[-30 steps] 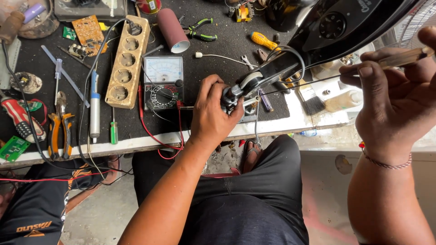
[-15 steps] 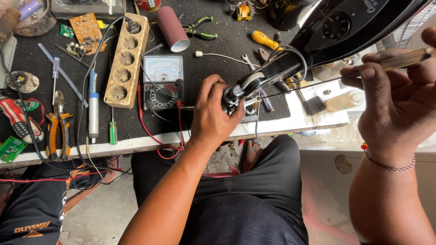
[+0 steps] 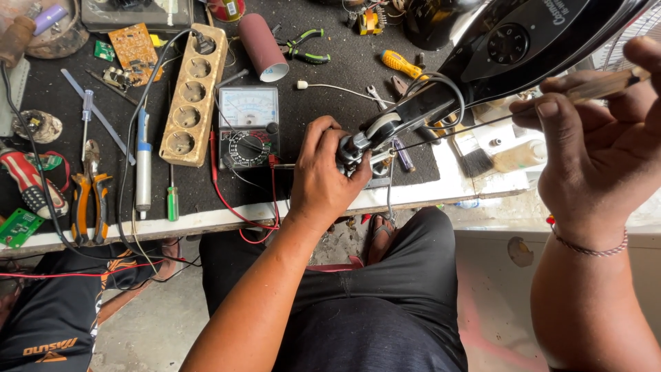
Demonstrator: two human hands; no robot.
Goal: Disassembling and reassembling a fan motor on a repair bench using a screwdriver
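At the near edge of the table (image 3: 206,222), the left hand (image 3: 325,180) is closed around the rear end of a black clothes iron (image 3: 509,52), where the cord fitting (image 3: 361,141) and a loop of grey cable (image 3: 441,86) are seen just beyond the fingertips. From that grip the iron is slanted up and away to the right, its dial side turned toward the camera, so that its body is carried between the two hands. The right hand (image 3: 599,148) is raised beside the iron's upper part, and its fingers are curled and clamped on the clear amber handle of a screwdriver (image 3: 606,84), whose thin shaft is run leftward under the iron toward the left hand. Just to the left of the left hand, an analog multimeter (image 3: 248,127) is laid flat on the dark mat, with red leads (image 3: 231,207) trailed over the table edge beside the wrist. Farther left of that hand, a beige power strip (image 3: 193,93) with round sockets is set lengthwise, and a blue-handled soldering iron (image 3: 143,165) and a small green screwdriver (image 3: 172,203) are laid alongside it. Orange-handled pliers (image 3: 86,200) are placed well to the left. Beyond the left hand, a maroon roll (image 3: 264,48), green-handled pliers (image 3: 303,45) and a yellow-handled screwdriver (image 3: 403,65) are scattered. A small brush (image 3: 471,158) is laid between the two hands, below the iron.
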